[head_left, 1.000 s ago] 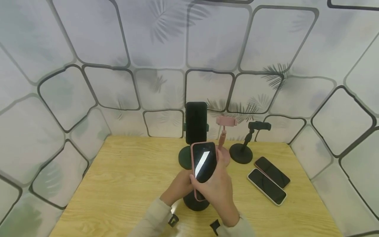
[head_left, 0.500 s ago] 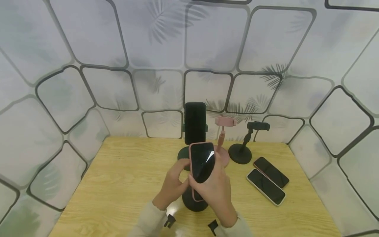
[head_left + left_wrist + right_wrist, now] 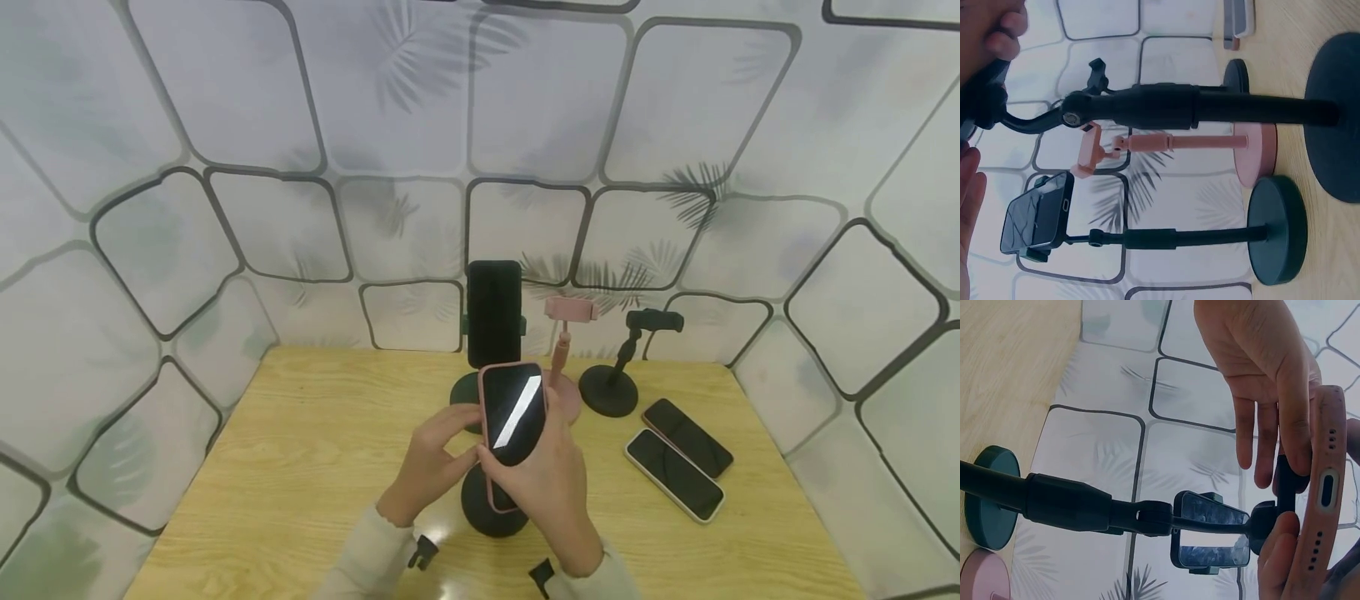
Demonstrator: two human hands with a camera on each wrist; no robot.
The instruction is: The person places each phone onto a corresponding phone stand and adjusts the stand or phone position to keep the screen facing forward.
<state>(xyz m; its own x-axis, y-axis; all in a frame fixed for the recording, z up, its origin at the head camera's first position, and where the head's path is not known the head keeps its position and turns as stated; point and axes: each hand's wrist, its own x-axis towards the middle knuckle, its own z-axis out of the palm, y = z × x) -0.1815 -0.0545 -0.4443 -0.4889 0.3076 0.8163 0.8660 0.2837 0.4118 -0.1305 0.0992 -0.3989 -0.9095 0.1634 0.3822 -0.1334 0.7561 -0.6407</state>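
My right hand (image 3: 551, 483) grips a smartphone in a pink case (image 3: 513, 408), tilted with its screen up and its thumb over the screen. Behind the phone is the clamp (image 3: 1286, 484) of a black phone stand (image 3: 1157, 106). Its round base (image 3: 487, 521) stands on the table under my hands. My left hand (image 3: 423, 462) is at the phone's left edge, index finger and thumb pinching at the clamp. The right wrist view shows the other left fingers (image 3: 1266, 444) extended. Much of the clamp is hidden behind the phone in the head view.
Just beyond stands a dark green phone stand (image 3: 467, 392) with a black phone (image 3: 493, 312) in it. A pink stand (image 3: 572, 308) and another black stand (image 3: 611, 392) follow rightward. Two phones, one white-edged (image 3: 675, 475) and one pink-edged (image 3: 688, 437), lie on the wooden table (image 3: 322, 450).
My left hand has come out from behind the phone and moved left, so its finger and thumb now show at the phone's left edge. The right hand and phone have hardly moved.
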